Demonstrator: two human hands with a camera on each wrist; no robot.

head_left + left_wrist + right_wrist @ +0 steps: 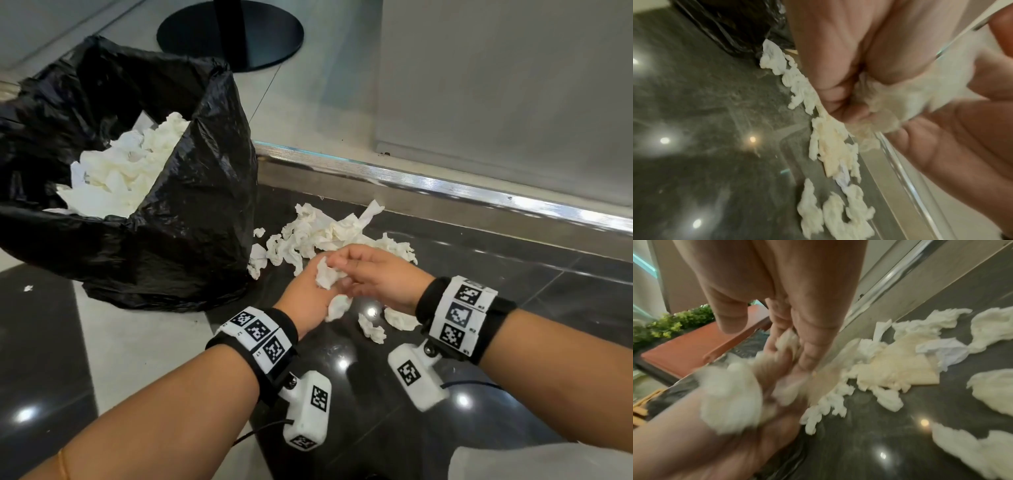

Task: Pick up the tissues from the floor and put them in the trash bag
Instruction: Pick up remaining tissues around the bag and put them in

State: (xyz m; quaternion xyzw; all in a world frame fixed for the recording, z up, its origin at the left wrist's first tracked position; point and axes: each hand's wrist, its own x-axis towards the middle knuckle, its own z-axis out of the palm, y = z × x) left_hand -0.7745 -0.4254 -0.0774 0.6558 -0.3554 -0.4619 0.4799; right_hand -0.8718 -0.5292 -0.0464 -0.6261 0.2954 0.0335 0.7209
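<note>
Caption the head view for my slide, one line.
Both hands, left hand and right hand, gather a crumpled tissue beside the trash bag.

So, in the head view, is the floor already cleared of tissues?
No: a pile of crumpled tissues still lies on the dark floor beside the trash bag, with a few more pieces near the wrists.

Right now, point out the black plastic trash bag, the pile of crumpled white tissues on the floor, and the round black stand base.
black plastic trash bag [191, 219], head view, its front wall.
pile of crumpled white tissues [325, 229], head view, middle of the heap.
round black stand base [270, 34], head view, its flat top.
</note>
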